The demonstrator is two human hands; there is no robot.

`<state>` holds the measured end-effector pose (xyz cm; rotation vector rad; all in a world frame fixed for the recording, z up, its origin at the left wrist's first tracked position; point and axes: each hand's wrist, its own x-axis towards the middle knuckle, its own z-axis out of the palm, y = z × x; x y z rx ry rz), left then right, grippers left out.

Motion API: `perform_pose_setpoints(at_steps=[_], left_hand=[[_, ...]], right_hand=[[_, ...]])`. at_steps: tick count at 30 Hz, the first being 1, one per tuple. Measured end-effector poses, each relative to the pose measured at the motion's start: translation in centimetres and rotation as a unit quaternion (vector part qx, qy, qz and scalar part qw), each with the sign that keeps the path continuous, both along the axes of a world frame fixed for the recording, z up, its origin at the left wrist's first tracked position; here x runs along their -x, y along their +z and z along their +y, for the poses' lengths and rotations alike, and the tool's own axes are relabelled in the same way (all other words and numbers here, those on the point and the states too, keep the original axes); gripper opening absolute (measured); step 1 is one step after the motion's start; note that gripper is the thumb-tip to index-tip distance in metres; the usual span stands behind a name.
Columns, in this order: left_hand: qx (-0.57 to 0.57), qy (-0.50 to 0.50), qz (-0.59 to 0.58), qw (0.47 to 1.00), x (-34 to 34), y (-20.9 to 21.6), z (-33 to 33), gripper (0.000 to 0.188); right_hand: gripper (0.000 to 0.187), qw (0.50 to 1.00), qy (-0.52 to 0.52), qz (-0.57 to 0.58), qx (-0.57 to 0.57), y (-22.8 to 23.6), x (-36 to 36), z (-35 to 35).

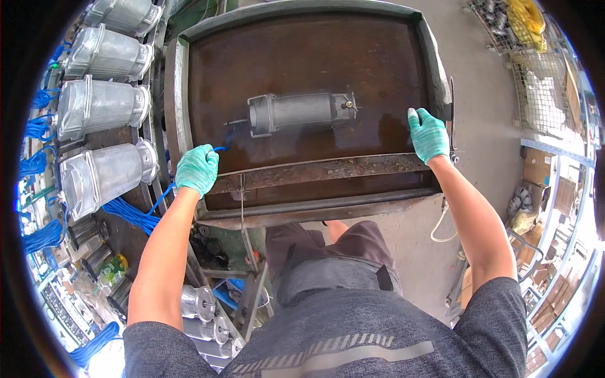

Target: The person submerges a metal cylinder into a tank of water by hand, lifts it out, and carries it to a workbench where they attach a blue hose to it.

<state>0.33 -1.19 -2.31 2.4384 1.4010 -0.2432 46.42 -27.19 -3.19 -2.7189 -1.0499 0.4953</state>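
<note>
A grey cylindrical pump or motor (302, 112) lies on its side in brown liquid inside a shallow metal tank (343, 7). Its blue cable (222, 148) runs toward the tank's near left corner and passes at my left hand (197, 170). That hand, in a green glove, is closed around the cable beside the rim; its fingertips are partly hidden. My right hand (430, 136), gloved alike, is curled at the near right side wall, its thumb pointing away from me. What its fingers grip underneath is hidden. A rusty crossbar (321, 170) spans between both hands.
Several similar silver housings (104, 108) line a rack at the left, with bundles of blue cable (131, 214) hanging nearby. More metal cylinders (203, 331) sit low beside my left arm. Wire cages (545, 88) and boxes on shelves (539, 165) stand at the right.
</note>
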Motion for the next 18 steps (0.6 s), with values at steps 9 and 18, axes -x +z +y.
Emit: perform_pose_setpoints(at_steps=[9,18], left_hand=[[0.005,0.005,0.020,1.000,0.00,-0.05,0.09,0.026],[0.020,0.007,0.035,0.999,-0.14,0.20,0.18,0.027]], right_hand=[[0.039,1.000,0.003,-0.012,-0.020,-0.48,-0.20,-0.15],[0.040,1.000,0.006,-0.011,-0.019,-0.68,-0.34,-0.21]])
